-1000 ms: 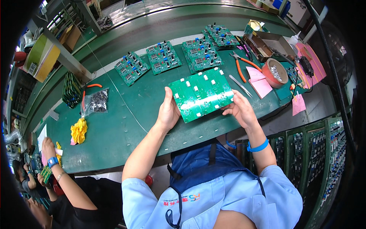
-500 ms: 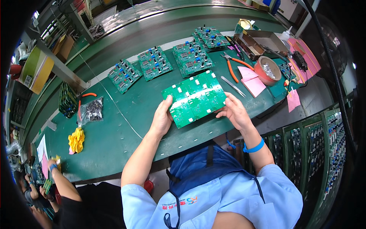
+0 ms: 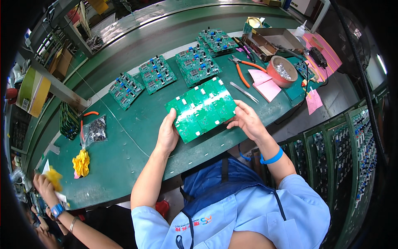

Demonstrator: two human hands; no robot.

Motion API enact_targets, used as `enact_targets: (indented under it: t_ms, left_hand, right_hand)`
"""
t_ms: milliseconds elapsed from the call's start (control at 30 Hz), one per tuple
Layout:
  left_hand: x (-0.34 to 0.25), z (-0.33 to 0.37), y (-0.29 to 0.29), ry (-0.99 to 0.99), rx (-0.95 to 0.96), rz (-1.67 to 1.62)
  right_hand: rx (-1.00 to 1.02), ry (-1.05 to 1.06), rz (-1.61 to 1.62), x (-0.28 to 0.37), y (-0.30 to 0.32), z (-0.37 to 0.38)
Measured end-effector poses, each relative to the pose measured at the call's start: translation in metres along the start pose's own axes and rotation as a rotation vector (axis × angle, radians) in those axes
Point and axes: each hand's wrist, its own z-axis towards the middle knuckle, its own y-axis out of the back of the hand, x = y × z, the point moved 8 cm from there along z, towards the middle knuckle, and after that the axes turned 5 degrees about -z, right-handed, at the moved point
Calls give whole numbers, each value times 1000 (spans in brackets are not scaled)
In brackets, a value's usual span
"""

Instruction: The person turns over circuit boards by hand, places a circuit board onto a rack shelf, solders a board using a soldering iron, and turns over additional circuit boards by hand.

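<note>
Board [image 3: 202, 109], gripped at opposite edges by left hand [image 3: 168, 136] and right hand [image 3: 250, 123], fingers [image 3: 243, 108] pinched to its thickness; grip unchanged from earlier, handling apparently continuing.

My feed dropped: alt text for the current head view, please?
Left hand and right hand hold a green circuit board above a green workbench. Farther back on it lie populated boards; to the right are orange-handled pliers, tweezers and a reddish bowl.

You hold one rectangular green circuit board [image 3: 202, 113] at a slant over the bench [image 3: 112, 166]. Small white blocks [image 3: 184, 101] dot its visible face; glare possibly masks finer detail.
</note>
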Motion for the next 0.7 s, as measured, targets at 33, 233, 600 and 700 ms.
enact_targets:
  t_ms: [33, 233, 600, 700]
  left_hand:
    - [0, 0, 0, 0, -2, 0]
    - [1, 0, 1, 13, 13, 1]
    - [0, -1, -5, 53, 80, -31]
    - [2, 0, -2, 52, 70, -36]
  right_hand:
    - [0, 0, 1, 0, 0, 0]
    - [-15, -12, 0, -1, 1, 1]
    - [-15, -22, -3, 0, 0, 2]
    - [-13, -19, -1, -1, 1, 2]
